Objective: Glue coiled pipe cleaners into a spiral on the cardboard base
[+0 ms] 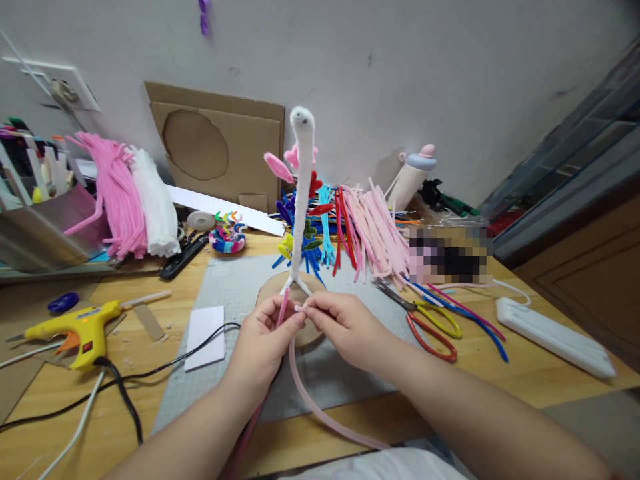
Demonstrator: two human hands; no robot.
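A white fuzzy stem (302, 193) stands upright on a round cardboard disc (267, 287), its lower end split into legs. Pink, red, green and yellow fuzzy pieces show beside and behind it. In front of the disc, my left hand (265, 337) is closed on a pink pipe cleaner (284, 308) that passes between its fingers. My right hand (345, 327) pinches a small whitish tip close to my left fingertips; what it belongs to is hard to make out. A long pale pink strip (320, 415) hangs from between the hands and curves toward the lower right.
Scissors (425, 317) and blue and pink pipe cleaners lie right, near a white power strip (555, 339). A yellow glue gun (90, 330), cables and a white card (206, 337) are left. Pipe cleaner bundles (375, 230), cardboard (250, 133) and a bottle (413, 177) stand or lie behind.
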